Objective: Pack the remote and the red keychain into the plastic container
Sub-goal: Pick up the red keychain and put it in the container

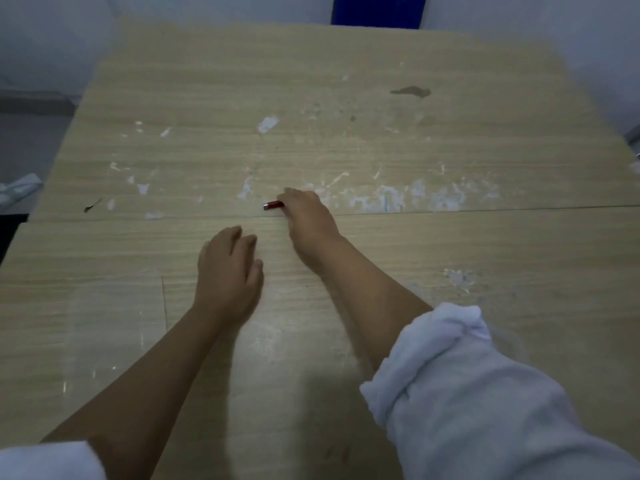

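Note:
A small red keychain (273,205) with a silver end lies on the wooden table (346,140), near the middle. My right hand (306,220) is closed over its right end, fingers curled on it. My left hand (228,268) rests flat on the table just below and left of it, fingers apart, holding nothing. Neither the remote nor the plastic container is in view.
The tabletop carries white scuffs and scraps of torn tape (267,124) and a dark stain (412,91) at the far right. A seam crosses the table at mid-height. A blue panel (377,10) stands beyond the far edge. White sleeves are rolled up on both arms.

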